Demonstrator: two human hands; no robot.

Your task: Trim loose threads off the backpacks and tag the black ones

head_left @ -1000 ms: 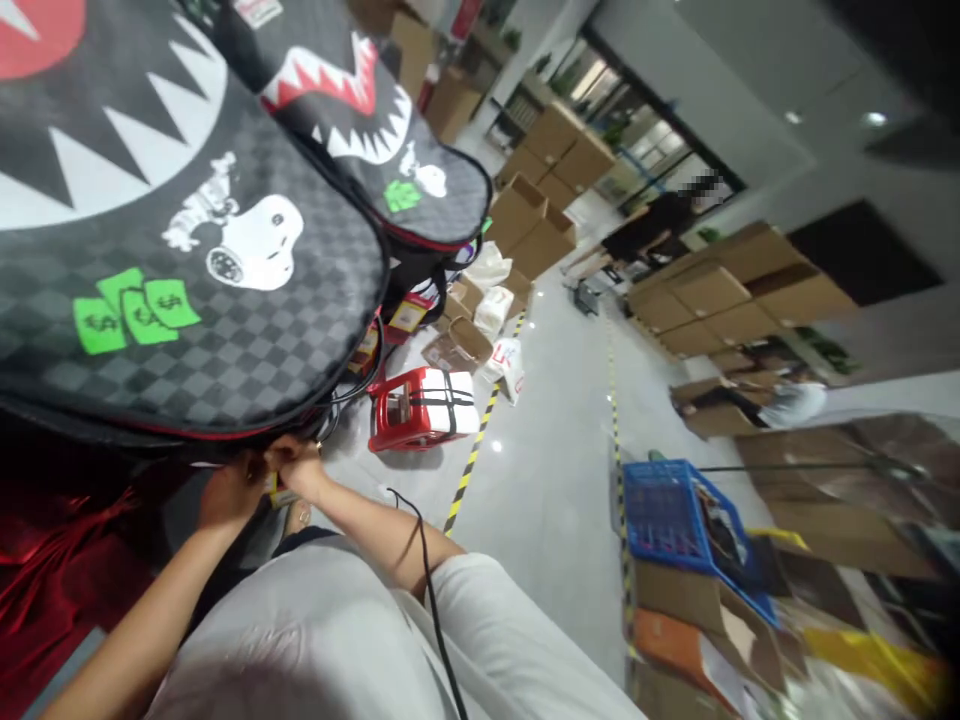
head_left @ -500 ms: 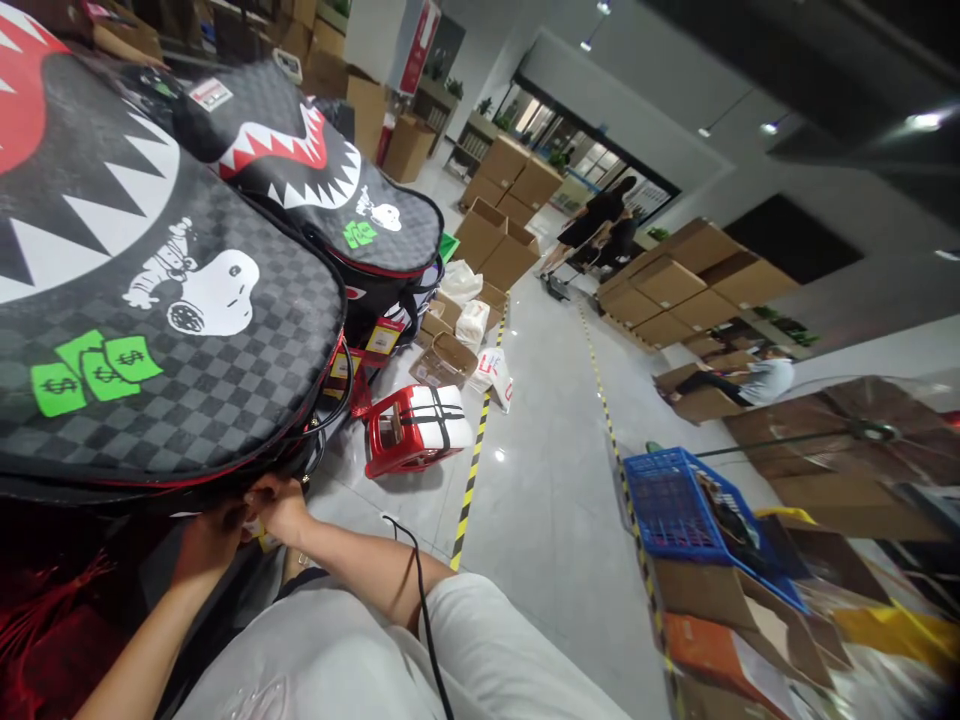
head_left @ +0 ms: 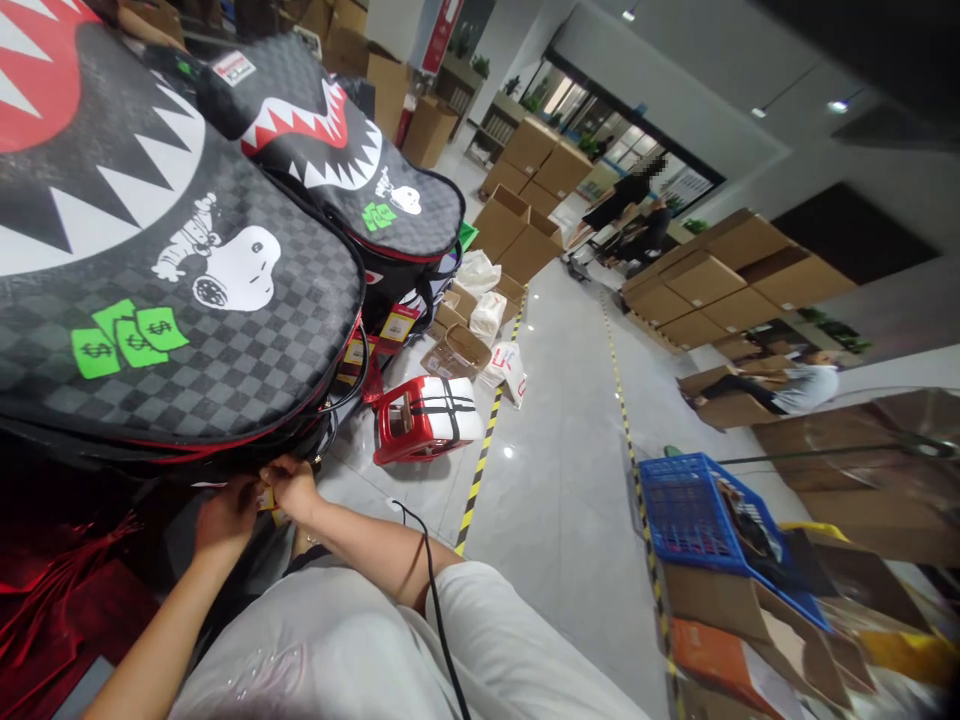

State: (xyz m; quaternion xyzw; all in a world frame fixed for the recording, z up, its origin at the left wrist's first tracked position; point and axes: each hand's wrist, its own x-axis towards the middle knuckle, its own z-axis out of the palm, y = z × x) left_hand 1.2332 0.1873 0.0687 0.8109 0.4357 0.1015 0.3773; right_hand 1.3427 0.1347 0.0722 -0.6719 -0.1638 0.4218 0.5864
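Checkered bag (head_left: 154, 285): both hands still at its lower edge, work apparently unfinished.
Left hand (head_left: 227, 517): fingers bent, grip unclear.
Yellow tag (head_left: 265, 498): clearer now, between the hands!
Right hand (head_left: 294, 488): fingers curled, hold can't be told.

A red stool (head_left: 405, 425), its white top (head_left: 466, 422) strapped in black, sits right by the striped tape (head_left: 478, 487) on the floor (head_left: 555, 520). Over the way there's a blue crate (head_left: 686, 512) near an orange box (head_left: 709, 652); farther back, someone (head_left: 808, 388) sits near stacked cartons (head_left: 697, 282).
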